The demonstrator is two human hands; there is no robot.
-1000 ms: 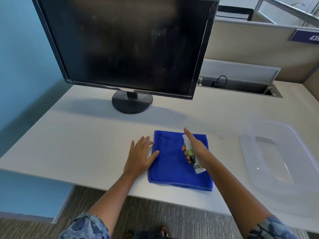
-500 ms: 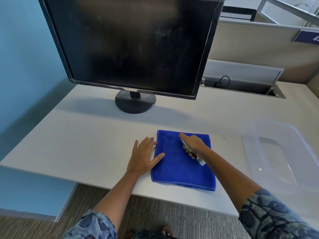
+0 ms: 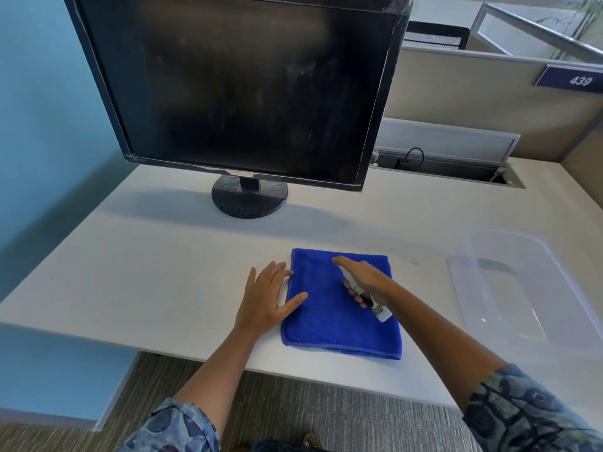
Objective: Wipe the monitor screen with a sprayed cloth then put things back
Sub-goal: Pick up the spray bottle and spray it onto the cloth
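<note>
Blue cloth (image 3: 339,308) folded flat on white surface (image 3: 163,272), in front of monitor (image 3: 241,89). L hand (image 3: 266,300) flat, fingers spread, thumb on cloth edge. R hand (image 3: 363,278) fingers curled round small spray bottle (image 3: 378,308), held over cloth, index finger straight on top.

Two sleeves in view: left sleeve (image 3: 176,429), right sleeve (image 3: 522,409). Same fabric on both: muted grey-blue ground printed with darker blue rounded blots and rings, some outlined in a dark line. Cloth looks loose and soft. Forearms are bare from each sleeve edge down to the left hand (image 3: 264,295) and right hand (image 3: 365,278).
</note>
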